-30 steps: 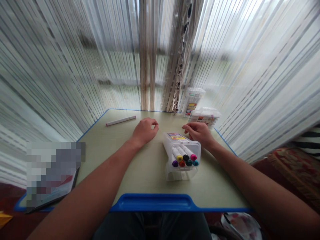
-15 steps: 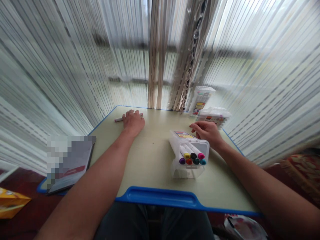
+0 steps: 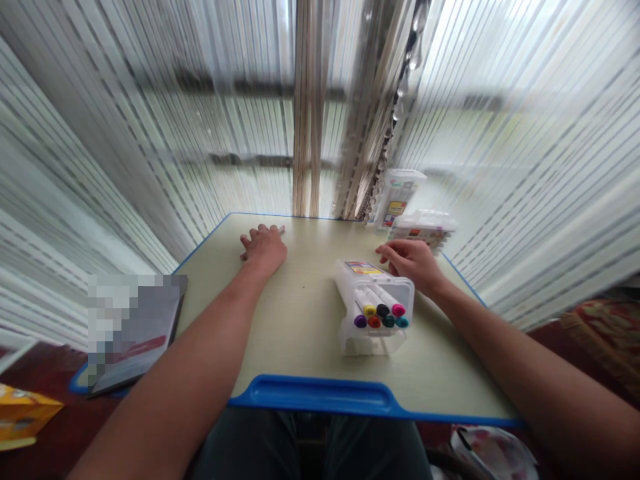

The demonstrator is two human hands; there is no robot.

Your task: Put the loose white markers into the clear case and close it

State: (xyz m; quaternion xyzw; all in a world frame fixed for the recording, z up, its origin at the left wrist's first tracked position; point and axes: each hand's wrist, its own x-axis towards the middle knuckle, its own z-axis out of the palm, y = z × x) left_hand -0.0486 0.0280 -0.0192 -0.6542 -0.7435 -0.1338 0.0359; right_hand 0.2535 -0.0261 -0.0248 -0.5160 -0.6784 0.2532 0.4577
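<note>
My left hand (image 3: 265, 249) is at the far left of the table, its fingers bent over a marker (image 3: 282, 229). Only the marker's two ends show from under the hand. Right of the middle, a clear plastic case (image 3: 345, 283) lies on its side with its open end toward me. Several white markers (image 3: 383, 298) with coloured ends sit inside it. My right hand (image 3: 407, 260) rests behind the case, fingers curled in, thumb close to the forefinger; nothing shows between them.
Two more plastic cases stand at the back right, one upright (image 3: 397, 200) and one lower (image 3: 425, 227). A tablet-like panel (image 3: 145, 340) lies at the left edge. The table has a blue front tray (image 3: 323, 397). String curtains (image 3: 307, 133) hang behind.
The marker under my left hand has turned to a steeper slant and is more covered by the hand. My right hand stays behind the case. The view has shifted slightly.
</note>
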